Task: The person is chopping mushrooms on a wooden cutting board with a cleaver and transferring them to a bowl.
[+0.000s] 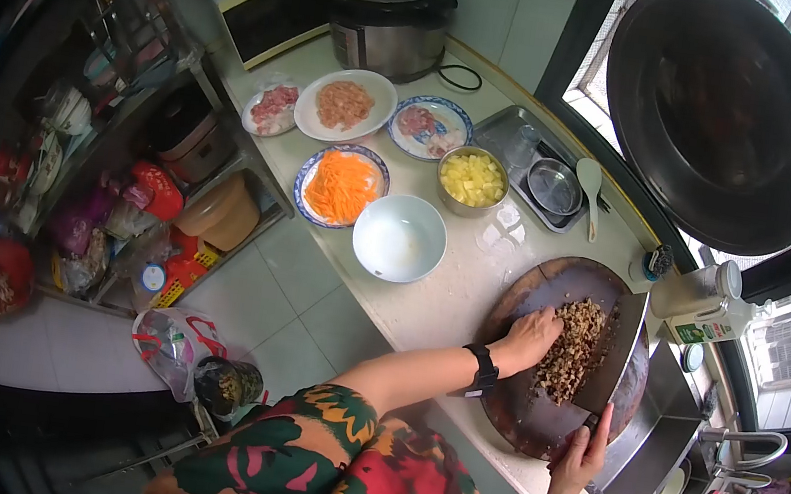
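On a round wooden chopping board (506, 410) lies a pile of chopped brown bits (573, 355). My left hand (531, 339) touches the left side of the pile with its fingers bent together; whatever they may pinch is too small to name. My right hand (580, 451) grips the handle of a broad cleaver (618, 361) at the board's right side. The blade stands on edge along the right of the pile. A white bowl (400, 239) sits on the counter to the left of the board.
Beyond the bowl are a plate of orange shreds (342, 186), a metal bowl of yellow cubes (472, 178), plates of meat (344, 105) and a metal tray (522, 124). A sink (650, 451) lies right of the board. A large pan (720, 115) hangs by the window.
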